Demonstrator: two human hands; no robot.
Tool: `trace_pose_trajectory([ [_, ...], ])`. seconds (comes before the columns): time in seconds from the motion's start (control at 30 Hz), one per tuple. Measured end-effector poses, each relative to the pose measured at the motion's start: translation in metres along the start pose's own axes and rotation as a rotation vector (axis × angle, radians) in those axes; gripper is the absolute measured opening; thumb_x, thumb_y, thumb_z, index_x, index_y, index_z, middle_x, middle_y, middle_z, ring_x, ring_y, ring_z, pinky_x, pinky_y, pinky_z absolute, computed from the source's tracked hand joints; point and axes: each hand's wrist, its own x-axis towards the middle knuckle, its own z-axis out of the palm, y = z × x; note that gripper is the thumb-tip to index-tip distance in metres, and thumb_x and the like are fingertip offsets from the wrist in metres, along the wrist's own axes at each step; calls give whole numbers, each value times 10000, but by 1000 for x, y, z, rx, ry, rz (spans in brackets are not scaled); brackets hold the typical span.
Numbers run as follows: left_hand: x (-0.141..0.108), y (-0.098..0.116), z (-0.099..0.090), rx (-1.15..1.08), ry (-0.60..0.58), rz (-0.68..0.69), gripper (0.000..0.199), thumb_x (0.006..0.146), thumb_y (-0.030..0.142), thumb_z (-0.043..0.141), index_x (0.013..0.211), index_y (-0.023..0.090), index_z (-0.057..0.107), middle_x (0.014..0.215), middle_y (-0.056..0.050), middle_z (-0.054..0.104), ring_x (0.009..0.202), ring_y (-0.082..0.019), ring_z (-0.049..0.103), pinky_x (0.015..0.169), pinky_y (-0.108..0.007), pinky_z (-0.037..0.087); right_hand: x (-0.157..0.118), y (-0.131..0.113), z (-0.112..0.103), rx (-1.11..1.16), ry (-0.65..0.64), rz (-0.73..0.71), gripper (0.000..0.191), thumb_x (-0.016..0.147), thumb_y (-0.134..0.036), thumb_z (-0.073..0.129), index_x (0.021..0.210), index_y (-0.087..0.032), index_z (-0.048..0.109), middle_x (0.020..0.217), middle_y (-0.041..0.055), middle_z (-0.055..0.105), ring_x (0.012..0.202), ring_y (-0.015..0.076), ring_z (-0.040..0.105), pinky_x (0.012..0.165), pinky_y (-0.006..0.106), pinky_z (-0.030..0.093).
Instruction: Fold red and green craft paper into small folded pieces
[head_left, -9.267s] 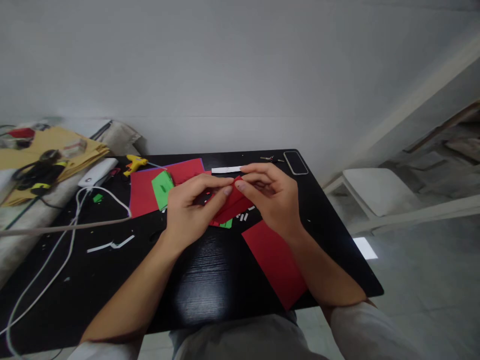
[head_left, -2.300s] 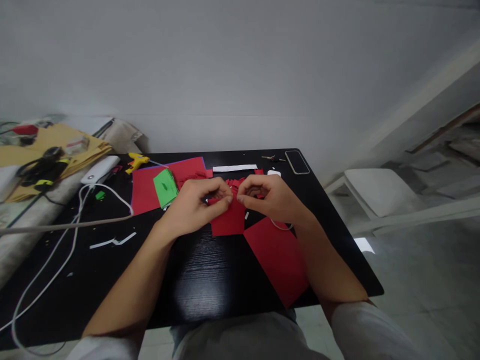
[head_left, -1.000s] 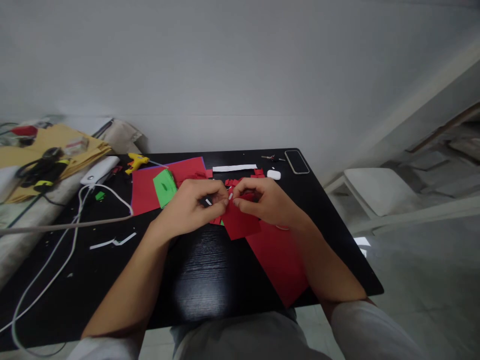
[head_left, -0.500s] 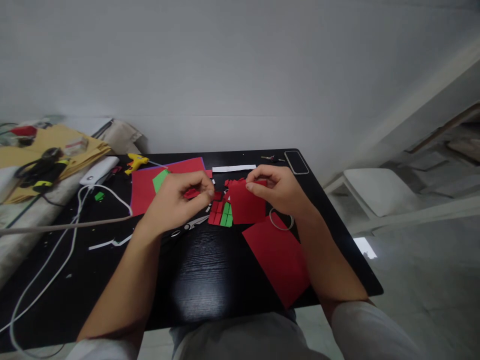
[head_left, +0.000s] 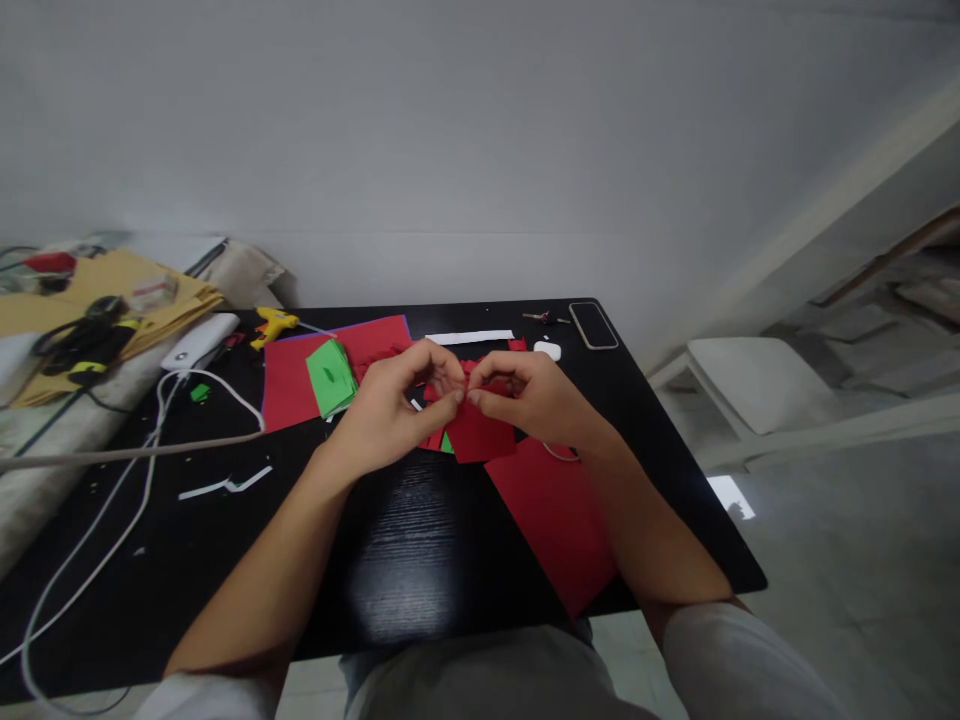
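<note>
In front of me hangs a piece of red paper [head_left: 484, 437] with small red tabs along its top edge. My right hand [head_left: 534, 400] pinches it at the top. My left hand [head_left: 401, 408] is closed beside it, thumb and fingertip together at the paper's upper left edge. The two sets of fingertips almost touch. Behind and under the hands lie small cut red and green paper pieces, partly covered. A larger red sheet [head_left: 555, 510] lies on the table below my right wrist, with a pale ring partly hidden there.
On the black table [head_left: 405, 560], a stack of green paper [head_left: 330, 378] lies on red sheets [head_left: 285, 385] at left, near a yellow glue gun [head_left: 274, 325]. White cables [head_left: 150, 470] run along the left. A phone [head_left: 593, 326], keys [head_left: 546, 318] and a white case [head_left: 547, 350] are at back right.
My left hand has moved right to the red paper's top edge. My right hand has shifted left and slightly down with the paper. The green stack and white case are now uncovered.
</note>
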Motion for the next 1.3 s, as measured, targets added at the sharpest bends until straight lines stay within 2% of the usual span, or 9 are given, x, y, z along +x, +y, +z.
trace_pose_trajectory([
  [0.17,-1,-3,0,-76,-34,-25,213,889,100,686,1069,208,647,927,-12,681,821,-125,628,769,-274,530,1,1,1,-4,-24,1,40,816,-210,691,829,-180,715,800,5,707,717,131,616,664,265,490],
  [0.33,-1,1,-4,-123,-68,-84,186,909,129,689,1077,199,650,895,-14,667,808,-127,616,756,-278,514,0,-2,-4,-17,-27,-22,28,835,-210,695,826,-186,708,793,-5,691,687,117,579,637,258,462],
  [0.53,1,5,-16,-160,-60,-92,163,892,164,718,1043,188,659,881,-27,670,792,-135,625,730,-278,527,-2,-3,-17,-65,24,-9,53,852,-230,710,830,-183,715,772,-4,669,648,112,539,588,255,422],
  [0.73,0,7,-25,-180,29,-89,121,895,199,751,985,190,670,855,-20,658,755,-124,617,692,-261,528,-4,0,-30,-4,156,29,111,850,-287,751,845,-181,719,747,5,650,627,120,534,550,254,407],
  [0.9,0,8,-14,-95,38,-48,97,923,224,739,995,189,685,918,-32,688,845,-141,642,779,-280,537,-4,-6,-21,2,73,25,73,839,-250,734,830,-178,720,738,-8,643,630,111,527,564,250,410],
  [1.1,2,5,-4,9,-56,-55,83,954,255,685,906,187,692,836,-15,673,752,-132,593,696,-270,489,-1,-7,-7,-14,5,-5,32,835,-213,707,823,-184,712,756,-16,661,661,111,553,605,254,437],
  [1.3,3,6,-2,20,-85,-65,85,939,225,659,869,181,676,800,-11,666,724,-130,579,674,-267,478,-1,-4,-2,20,-37,-10,28,845,-213,711,837,-186,713,791,-11,684,696,117,584,629,256,459],
])
